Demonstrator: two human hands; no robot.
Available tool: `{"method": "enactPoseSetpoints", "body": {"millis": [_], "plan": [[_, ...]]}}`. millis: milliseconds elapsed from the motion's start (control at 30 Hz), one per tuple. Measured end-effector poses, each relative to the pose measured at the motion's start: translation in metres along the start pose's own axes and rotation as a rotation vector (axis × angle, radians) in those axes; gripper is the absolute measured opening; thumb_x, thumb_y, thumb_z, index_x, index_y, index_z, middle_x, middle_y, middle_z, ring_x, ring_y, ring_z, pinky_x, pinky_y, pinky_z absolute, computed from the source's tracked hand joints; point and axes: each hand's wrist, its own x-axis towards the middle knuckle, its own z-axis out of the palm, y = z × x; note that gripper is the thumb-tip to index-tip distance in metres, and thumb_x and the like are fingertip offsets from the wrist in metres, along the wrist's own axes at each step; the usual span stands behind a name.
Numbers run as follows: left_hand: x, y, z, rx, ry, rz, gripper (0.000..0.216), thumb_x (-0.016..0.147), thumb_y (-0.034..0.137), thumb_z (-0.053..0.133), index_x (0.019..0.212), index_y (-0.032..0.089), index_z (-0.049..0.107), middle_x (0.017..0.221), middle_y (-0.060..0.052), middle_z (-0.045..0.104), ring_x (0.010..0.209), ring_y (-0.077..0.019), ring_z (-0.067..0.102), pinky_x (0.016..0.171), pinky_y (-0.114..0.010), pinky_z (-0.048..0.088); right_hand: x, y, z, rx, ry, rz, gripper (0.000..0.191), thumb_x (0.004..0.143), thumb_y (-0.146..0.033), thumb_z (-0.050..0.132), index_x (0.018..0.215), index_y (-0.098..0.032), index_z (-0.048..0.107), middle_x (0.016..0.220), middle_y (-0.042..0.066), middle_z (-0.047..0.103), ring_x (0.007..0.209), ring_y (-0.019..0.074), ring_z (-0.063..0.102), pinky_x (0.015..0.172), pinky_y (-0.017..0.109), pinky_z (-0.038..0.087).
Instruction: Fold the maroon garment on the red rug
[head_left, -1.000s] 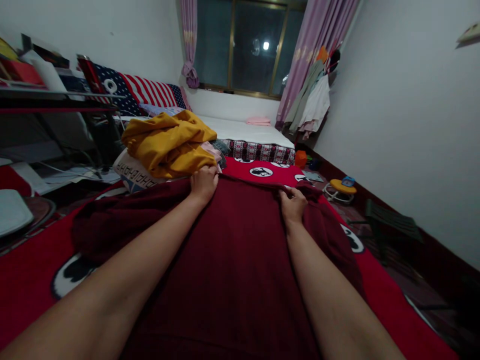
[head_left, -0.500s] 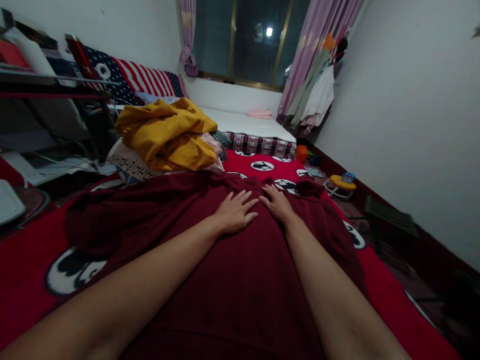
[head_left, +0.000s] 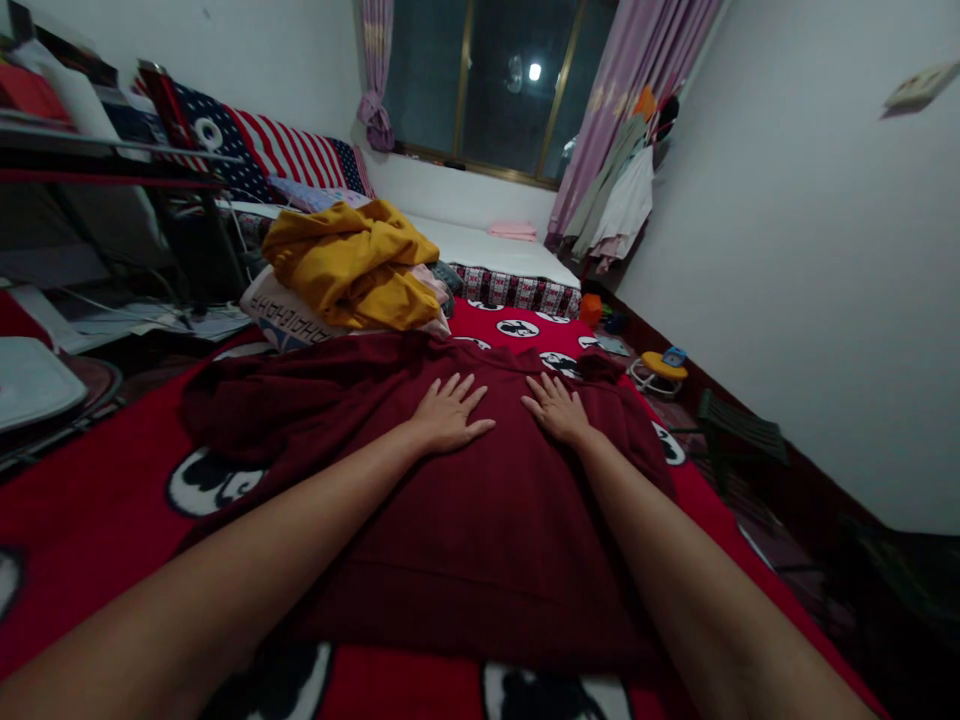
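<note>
On the red bedspread (head_left: 90, 520) printed with black-and-white cartoon heads, a dark maroon garment (head_left: 465, 530) lay spread flat in front of the person, its body toward the camera and its upper part away. Its cloth looked thick and faintly ribbed, like a knit, with one sleeve bunched in soft folds out to the left. The left hand (head_left: 450, 415) rested palm-down on the upper middle of the garment, fingers stretched wide and flat, gripping nothing. The right hand (head_left: 559, 412) lay just beside it, near but apart, likewise flat with fingers splayed on the cloth. Both bare forearms ran from the bottom corners of the view and covered part of the garment's sides.

Just beyond the garment's far edge sat a heap of clothes: a crumpled mustard-yellow garment (head_left: 352, 265) on top, a pinkish piece under it, and a white fabric with dark lettering (head_left: 281, 315) at the base. The heap was close to the maroon cloth, though whether they touched was hard to tell in the dim light. Behind it a stars-and-stripes pillow (head_left: 277, 155) leaned by the wall, and a white mattress (head_left: 495, 250) with a patterned border stretched toward the dark window (head_left: 495, 85) framed by purple curtains (head_left: 630, 90). To the left stood a dark metal desk (head_left: 120, 170); on the floor to the right, a small yellow stool (head_left: 658, 365).
</note>
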Motion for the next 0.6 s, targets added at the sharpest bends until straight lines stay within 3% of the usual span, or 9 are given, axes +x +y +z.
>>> {"method": "enactPoseSetpoints", "body": {"millis": [133,267,333,433,600], "plan": [[-0.021,-0.010,-0.003,-0.013,0.003,0.003,0.072,0.091,0.068,0.028,0.150,0.028,0.032,0.160,-0.006,0.019,0.148,-0.0312,0.013,0.117,-0.054,0.012,-0.026,0.017,-0.014,-0.053,-0.041,0.114,0.062,0.099,-0.052,0.022,0.154,-0.022,0.021,0.161,0.010,0.014,0.148,0.0265,0.012,0.117,0.050,0.016],[-0.026,-0.012,-0.001,-0.029,0.084,-0.014,0.065,0.093,0.064,0.030,0.147,0.029,0.039,0.158,-0.006,0.027,0.146,-0.0314,0.020,0.116,-0.055,0.015,-0.041,-0.019,-0.034,-0.114,-0.077,0.230,0.062,0.096,-0.046,0.037,0.148,-0.012,0.035,0.156,0.019,0.027,0.145,0.0353,0.022,0.113,0.061,0.016],[-0.026,-0.012,0.000,-0.048,0.114,-0.013,0.059,0.094,0.058,0.033,0.145,0.029,0.043,0.156,-0.006,0.031,0.145,-0.0312,0.023,0.116,-0.055,0.018,-0.048,-0.049,-0.031,-0.081,0.041,0.119,0.063,0.094,-0.045,0.044,0.147,-0.012,0.036,0.156,0.018,0.028,0.145,0.0347,0.022,0.112,0.062,0.017],[-0.026,-0.015,-0.001,-0.107,0.156,-0.006,0.048,0.096,0.044,0.038,0.139,0.025,0.051,0.152,-0.006,0.039,0.142,-0.0279,0.031,0.116,-0.049,0.023,-0.056,-0.082,-0.011,0.077,0.169,-0.107,0.056,0.096,-0.041,0.040,0.148,-0.021,0.034,0.157,0.010,0.028,0.146,0.0263,0.022,0.114,0.056,0.021],[-0.031,-0.023,-0.004,-0.232,0.211,-0.030,0.039,0.093,0.025,0.046,0.128,0.019,0.061,0.143,-0.006,0.051,0.137,-0.0190,0.041,0.116,-0.034,0.028,-0.052,-0.076,0.017,0.330,0.237,-0.162,0.043,0.093,-0.035,0.047,0.132,-0.022,0.055,0.148,0.008,0.045,0.140,0.0234,0.036,0.114,0.052,0.026]]}}
